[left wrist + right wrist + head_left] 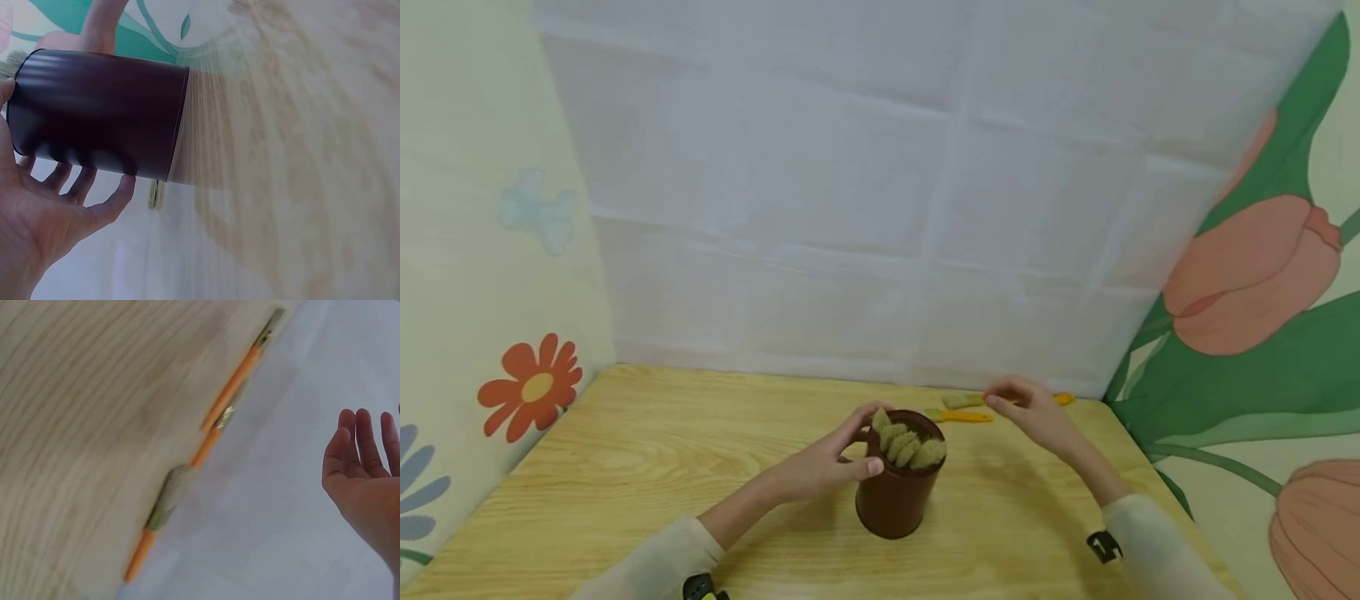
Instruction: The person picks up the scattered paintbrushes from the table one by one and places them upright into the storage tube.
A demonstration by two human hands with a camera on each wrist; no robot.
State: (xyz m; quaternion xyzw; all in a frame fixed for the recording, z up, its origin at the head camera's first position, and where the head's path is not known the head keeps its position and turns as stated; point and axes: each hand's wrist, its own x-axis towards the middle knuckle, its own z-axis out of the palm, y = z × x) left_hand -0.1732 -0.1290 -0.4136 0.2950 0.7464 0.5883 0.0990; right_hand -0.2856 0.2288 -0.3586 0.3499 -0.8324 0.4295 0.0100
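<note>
My left hand (820,468) grips a dark brown cylindrical pot (895,500) by its side near the rim, thumb in front and fingers behind. Several pale bristle heads (912,448) stick up inside the pot; whatever is below them is hidden. In the left wrist view the pot's smooth wall (100,112) lies along the spread left fingers (112,203). To the right, my right hand (1033,412) is above the back of the table with relaxed fingers, holding nothing. Beneath and beside it lie brushes with orange handles (967,416), seen as three brushes (169,494) in the right wrist view.
The wood-grain table (700,450) ends at a creased white sheet (820,183) at the back. Flower-printed panels (1262,267) stand along the right and left sides. The brushes lie close to the back edge.
</note>
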